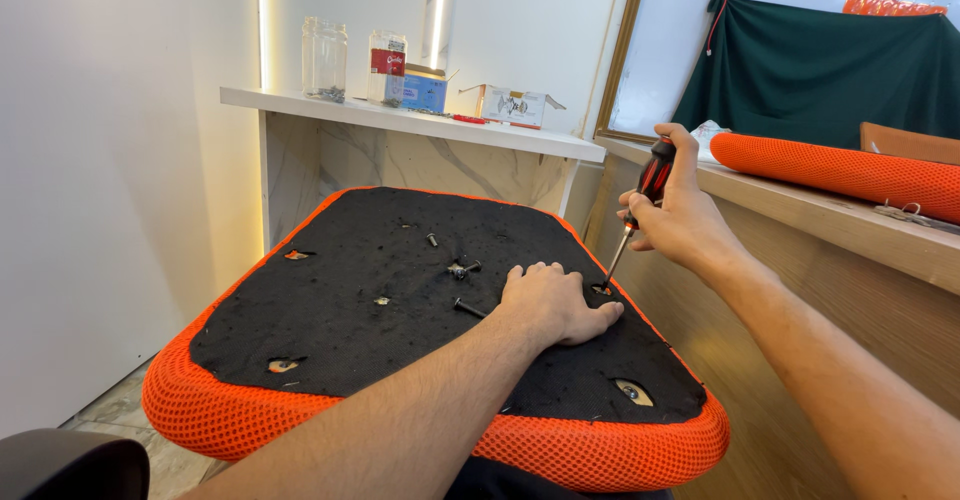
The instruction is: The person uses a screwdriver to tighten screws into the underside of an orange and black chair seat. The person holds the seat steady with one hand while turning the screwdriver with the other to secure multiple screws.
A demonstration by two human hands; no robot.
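- Right hand (680,222): fingers curled tight round screwdriver (640,208), tip set in seat cushion (330,300) hole at 3 o'clock.
- Left hand (552,302): fingers loosely spread, pressed flat on black underside beside tip.

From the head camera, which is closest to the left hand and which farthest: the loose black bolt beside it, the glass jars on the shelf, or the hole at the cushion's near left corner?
Measured from the left hand, resting flat on the black underside:
1. Loose black bolt, just left of the hand.
2. Near-left corner hole, across the cushion toward the left edge.
3. Glass jars, up on the white shelf at the back left.
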